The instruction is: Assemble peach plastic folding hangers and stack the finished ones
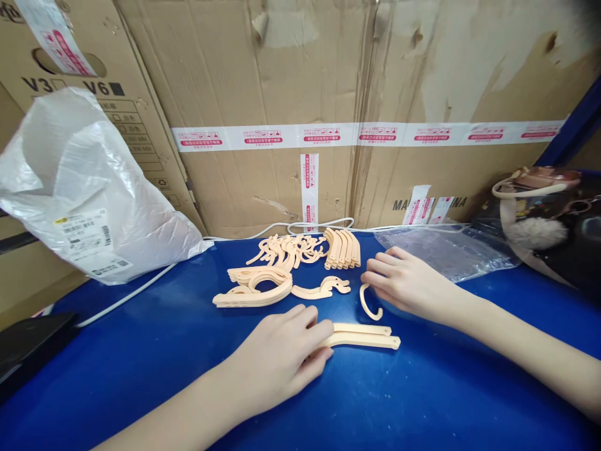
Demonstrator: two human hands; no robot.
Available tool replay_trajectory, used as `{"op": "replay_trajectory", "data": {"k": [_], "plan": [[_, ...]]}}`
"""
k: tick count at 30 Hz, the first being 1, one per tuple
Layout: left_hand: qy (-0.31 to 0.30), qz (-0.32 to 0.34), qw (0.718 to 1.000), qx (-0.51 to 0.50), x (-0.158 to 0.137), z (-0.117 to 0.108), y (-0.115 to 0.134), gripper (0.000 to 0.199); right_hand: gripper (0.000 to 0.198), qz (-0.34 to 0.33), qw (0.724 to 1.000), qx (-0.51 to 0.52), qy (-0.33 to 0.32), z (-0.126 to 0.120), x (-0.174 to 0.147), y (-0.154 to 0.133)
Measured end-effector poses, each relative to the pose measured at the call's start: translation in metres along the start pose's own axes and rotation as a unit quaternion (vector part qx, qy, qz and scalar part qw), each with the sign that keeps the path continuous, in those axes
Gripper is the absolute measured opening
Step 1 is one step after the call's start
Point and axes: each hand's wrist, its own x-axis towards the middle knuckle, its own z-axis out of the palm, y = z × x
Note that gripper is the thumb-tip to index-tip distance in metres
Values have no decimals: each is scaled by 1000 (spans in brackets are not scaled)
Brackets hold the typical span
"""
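Observation:
My left hand (286, 351) is closed on a pair of beige plastic hanger arms (364, 338), whose free ends point right just above the blue table. My fingers hide their other ends. Farther right, my right hand (406, 282) pinches a curved beige hanger hook (370, 305), which hangs down from the fingertips. Between and behind my hands lies a single hanger piece with a curled end (323, 288). Left of it, a stack of folded hangers (256, 287) rests on the table. Behind are a heap of loose hooks (286, 250) and a neat row of hanger arms (342, 248).
Large cardboard boxes (263, 181) wall off the back of the blue table (422, 401). A full white plastic bag (94, 200) leans at left, above a dark flat object (32, 344). A white cable (126, 294), clear plastic bag (446, 250) and dark bag with pompom (539, 232) lie around.

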Motion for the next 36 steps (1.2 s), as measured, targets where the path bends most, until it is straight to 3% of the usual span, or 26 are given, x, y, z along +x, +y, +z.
{"op": "replay_trajectory", "data": {"k": [3, 7, 9, 12, 18, 21, 23, 26, 28, 30, 32, 36], "plan": [[5, 0, 1000, 2, 1, 1, -1, 13, 13, 76, 981, 177, 35, -3, 1, -8], [8, 0, 1000, 5, 2, 3, -3, 13, 16, 174, 871, 457, 33, -1, 5, -27], [11, 1, 1000, 8, 3, 4, -3, 13, 23, 203, 817, 540, 20, 3, 8, -35], [7, 1, 1000, 10, 4, 5, -2, 13, 29, 237, 766, 597, 5, 9, 10, -40], [44, 10, 999, -11, 2, 0, -2, 17, 29, 243, 721, 649, -3, 16, 9, -37], [80, -48, 988, -123, 3, -3, -2, 14, 27, 239, 693, 680, -2, 18, 9, -35], [93, -100, 954, -268, 4, -6, -2, 14, 26, 233, 674, 701, -7, 19, 10, -33], [118, -138, 856, -484, 7, -10, -4, 17, 21, 227, 647, 728, -19, 18, 11, -31], [141, -151, 799, -565, 8, -15, -6, 21, 20, 230, 633, 738, -23, 18, 12, -30], [157, -167, 771, -595, 8, -20, -8, 25, 20, 233, 626, 743, -25, 18, 12, -29], [164, -183, 769, -590, 7, -24, -7, 31, 21, 230, 626, 745, -28, 19, 11, -27], [107, -197, 819, -528, 6, -20, 0, 39, 21, 215, 645, 733, -33, 22, 10, -26]]}}
